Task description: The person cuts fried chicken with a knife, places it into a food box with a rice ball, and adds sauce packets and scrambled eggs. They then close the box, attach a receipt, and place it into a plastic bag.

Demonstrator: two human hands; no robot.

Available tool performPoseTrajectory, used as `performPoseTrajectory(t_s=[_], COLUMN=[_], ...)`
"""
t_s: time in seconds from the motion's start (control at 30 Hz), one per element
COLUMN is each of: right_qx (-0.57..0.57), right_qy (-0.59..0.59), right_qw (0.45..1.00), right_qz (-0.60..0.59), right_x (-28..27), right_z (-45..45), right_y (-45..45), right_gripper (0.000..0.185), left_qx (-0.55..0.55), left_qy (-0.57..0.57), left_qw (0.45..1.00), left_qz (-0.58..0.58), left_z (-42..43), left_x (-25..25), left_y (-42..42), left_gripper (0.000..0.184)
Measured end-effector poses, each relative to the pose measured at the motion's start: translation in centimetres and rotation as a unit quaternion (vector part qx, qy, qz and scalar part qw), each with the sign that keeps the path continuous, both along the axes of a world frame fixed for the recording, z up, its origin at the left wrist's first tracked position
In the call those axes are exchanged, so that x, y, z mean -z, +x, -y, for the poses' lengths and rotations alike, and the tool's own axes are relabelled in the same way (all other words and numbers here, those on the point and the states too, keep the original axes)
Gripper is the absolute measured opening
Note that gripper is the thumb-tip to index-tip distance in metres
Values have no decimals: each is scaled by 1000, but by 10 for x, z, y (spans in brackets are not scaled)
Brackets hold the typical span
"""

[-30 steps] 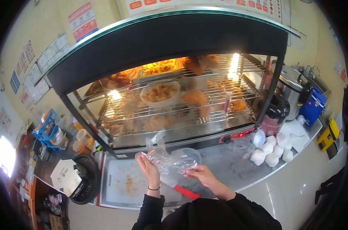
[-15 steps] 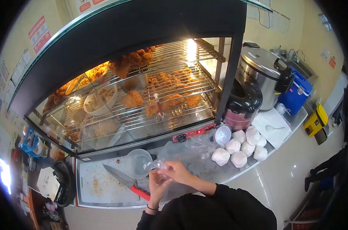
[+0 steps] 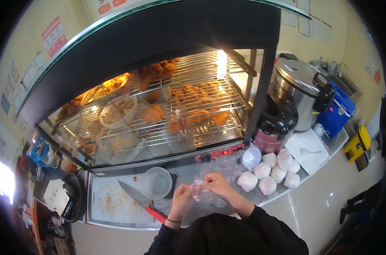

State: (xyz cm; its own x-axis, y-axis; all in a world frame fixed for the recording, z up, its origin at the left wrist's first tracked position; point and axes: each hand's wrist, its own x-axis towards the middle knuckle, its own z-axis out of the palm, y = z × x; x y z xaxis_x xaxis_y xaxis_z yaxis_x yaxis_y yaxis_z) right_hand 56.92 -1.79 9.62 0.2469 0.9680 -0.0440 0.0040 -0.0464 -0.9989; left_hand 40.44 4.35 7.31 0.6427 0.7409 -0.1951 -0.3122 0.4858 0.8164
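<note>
My left hand and my right hand are close together above the counter, both pinching a clear plastic bag that hangs between and below them. Left of my hands, a knife with a red handle lies on the white cutting board, its handle over the board's right edge. A translucent round bowl stands just behind the knife. To the right of my hands, several white wrapped balls sit beside a small white bowl.
A glass warmer with fried food on racks fills the back. On the right stand a pink and black cooker, a steel cooker and a blue cooler. At left are a black round pan and a blue rack.
My hands have come together from a wider spread, and the bag now hangs lower between them. The view has swung right, showing more of the cookers and white wrapped balls.
</note>
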Motion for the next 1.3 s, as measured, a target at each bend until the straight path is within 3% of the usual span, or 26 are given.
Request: performPoseTrajectory(t_s=[0.03, 0.07, 0.1, 0.13, 0.17, 0.27, 0.37, 0.4, 0.43, 0.5, 0.63, 0.67, 0.73, 0.8, 0.83, 0.93, 1.03, 1.07, 1.2, 1.3], right_qx=[-3, -5, -5, 8, 16, 37, 46, 45, 44, 28, 19, 18, 16, -14, -28, -22, 0, 26, -29, -20], right_qy=[-1, -3, -5, 8, 9, 32, 119, 146, 171, 109, 107, 112, 123, 158, 175, 225, 245, 263, 273, 306], right_qw=[1000, 1000, 1000, 999, 996, 980, 954, 950, 945, 971, 982, 983, 984, 981, 980, 962, 968, 955, 961, 951], right_qz=[5, 11, 17, 47, 84, 194, 271, 274, 277, 213, 156, 147, 125, 108, 94, 156, 60, 135, -20, -36], right_x=[-1, -2, -3, -4, -8, -18, -24, -25, -29, -48, -54, -56, -63, -73, -78, -91, -96, -99, -94, -97], right_z=[1, 1, 2, 2, 1, 4, 2, 4, 4, 11, 12, 13, 16, 17, 18, 18, 20, 22, 17, 9], right_y=[7, 13, 19, 21, 18, -1, -18, -25, -28, -28, -22, -21, -22, -21, -19, -15, -2, 5, 4, 4], right_gripper=[26, 26, 26, 22, 21, 16, 12, 11, 10, 12, 16, 17, 21, 19, 19, 15, 5, 7, 11, 16], left_qx=[-21, -81, -161, -230, -285, -34, 101, 17, 11, 10, 128, -66, 50, 96, 81, 92, 76, 65, -26, -112], left_qy=[-33, 62, 281, 481, 650, 646, 358, 312, 165, -148, -229, -281, -182, 73, 271, 352, 422, 442, 540, 587], left_qw=[999, 988, 926, 804, 630, 740, 888, 950, 984, 973, 886, 920, 924, 970, 958, 931, 903, 893, 828, 774], left_qz=[8, -114, -195, -263, -317, -184, -269, -3, 61, 179, 382, 264, 333, 209, 37, -1, -37, -52, -146, -209], left_z=[-3, -6, -6, -5, -2, 18, 6, 5, -2, -13, -28, -5, -3, -14, -23, -34, -37, -37, -38, -38], left_x=[-1, -3, -8, -14, -22, -26, 7, 23, 21, 14, -7, -67, -99, -118, -123, -130, -150, -157, -178, -193], left_y=[1, 3, 5, 8, 12, 17, 28, 42, 50, 62, 67, 76, 82, 96, 110, 134, 146, 148, 156, 156], left_gripper=[3, 5, 3, 4, 6, 17, 27, 29, 29, 29, 36, 41, 47, 55, 59, 67, 66, 66, 65, 64])
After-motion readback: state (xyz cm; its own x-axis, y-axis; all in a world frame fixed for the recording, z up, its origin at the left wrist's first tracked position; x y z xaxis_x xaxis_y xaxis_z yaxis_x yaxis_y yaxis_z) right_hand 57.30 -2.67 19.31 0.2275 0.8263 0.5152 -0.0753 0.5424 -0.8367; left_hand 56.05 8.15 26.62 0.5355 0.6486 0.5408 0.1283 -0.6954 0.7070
